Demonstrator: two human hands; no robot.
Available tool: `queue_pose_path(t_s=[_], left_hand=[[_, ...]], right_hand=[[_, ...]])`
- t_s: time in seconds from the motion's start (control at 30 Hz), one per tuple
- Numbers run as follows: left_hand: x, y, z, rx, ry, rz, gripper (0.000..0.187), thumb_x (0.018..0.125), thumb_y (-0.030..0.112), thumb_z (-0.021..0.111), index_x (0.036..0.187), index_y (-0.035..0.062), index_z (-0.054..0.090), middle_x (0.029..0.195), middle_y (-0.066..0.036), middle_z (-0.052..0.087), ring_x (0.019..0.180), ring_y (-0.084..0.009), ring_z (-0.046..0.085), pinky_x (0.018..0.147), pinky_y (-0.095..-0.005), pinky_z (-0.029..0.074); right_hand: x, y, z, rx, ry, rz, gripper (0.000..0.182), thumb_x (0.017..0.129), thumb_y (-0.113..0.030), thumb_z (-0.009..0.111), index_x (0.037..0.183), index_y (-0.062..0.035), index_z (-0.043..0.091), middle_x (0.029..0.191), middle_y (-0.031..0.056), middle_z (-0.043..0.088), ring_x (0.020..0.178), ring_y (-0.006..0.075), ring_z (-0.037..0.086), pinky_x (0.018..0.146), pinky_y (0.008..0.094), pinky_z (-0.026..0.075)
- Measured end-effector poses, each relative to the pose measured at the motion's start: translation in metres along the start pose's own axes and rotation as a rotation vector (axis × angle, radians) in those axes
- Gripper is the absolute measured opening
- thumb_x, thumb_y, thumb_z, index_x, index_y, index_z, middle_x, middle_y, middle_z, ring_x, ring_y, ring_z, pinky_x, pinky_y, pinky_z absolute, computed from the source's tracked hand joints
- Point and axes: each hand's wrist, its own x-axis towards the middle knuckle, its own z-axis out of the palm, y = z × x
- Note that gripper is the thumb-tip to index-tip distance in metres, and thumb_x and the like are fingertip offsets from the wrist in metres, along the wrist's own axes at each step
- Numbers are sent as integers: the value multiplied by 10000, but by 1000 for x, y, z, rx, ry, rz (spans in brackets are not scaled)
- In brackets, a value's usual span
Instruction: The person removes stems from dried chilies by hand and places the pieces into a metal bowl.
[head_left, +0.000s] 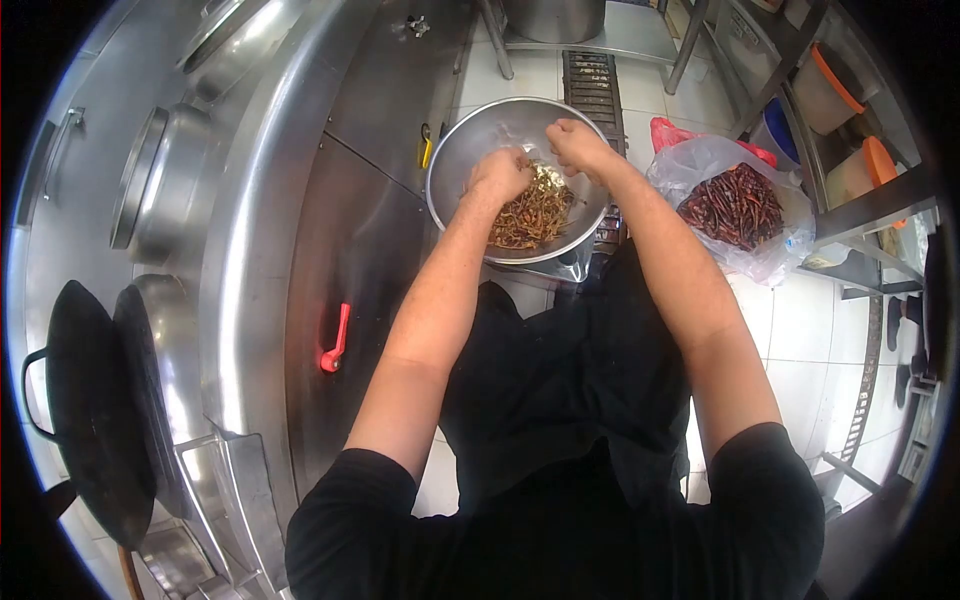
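A wide metal bowl [452, 150] stands in front of me, with a heap of brownish dried stems or chili pieces [530, 218] and some pale bits in its lower part. My left hand [502, 176] is over the heap inside the bowl, fingers curled; what it holds, if anything, is hidden. Above the bowl's right side, my right hand [577, 148] is closed, its fingers pressed together on something too small to name. To the right lies a clear plastic bag [690, 160] full of dark red dried chilies [735, 207].
A steel counter [250, 250] runs along the left, with a red handle [337, 340] and a yellow one [426, 146] on its front. A black wok [95, 410] is at far left. Shelves with tubs [828, 90] stand right. A floor grate [592, 85] lies beyond the bowl.
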Motion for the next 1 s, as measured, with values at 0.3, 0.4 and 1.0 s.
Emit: queue_pose_path(t_s=[0.3, 0.4, 1.0], left_hand=[[1, 3, 1, -58, -158, -46, 209, 862, 288, 735, 1014, 155, 789, 1050, -112, 766, 971, -298, 728, 888, -416, 565], [8, -6, -14, -571, -104, -86, 182, 880, 185, 762, 1010, 58, 776, 927, -73, 763, 769, -173, 680, 717, -327, 530], [6, 1, -36, -587, 4, -87, 185, 885, 156, 756, 1042, 57, 757, 908, -55, 739, 795, -146, 661, 725, -294, 517]], right_hand=[[-6, -3, -2, 214, -54, 5, 179, 1046, -277, 554, 962, -121, 578, 818, -32, 518, 632, 79, 445, 532, 264, 394], [-7, -3, -5, 90, -69, -24, 227, 1050, -295, 568, 975, -86, 618, 813, -10, 544, 664, 97, 475, 532, 269, 402], [-5, 8, 19, -512, 3, -469, 234, 963, -239, 614, 1015, -16, 659, 915, 218, 698, 853, 386, 668, 794, 465, 508]])
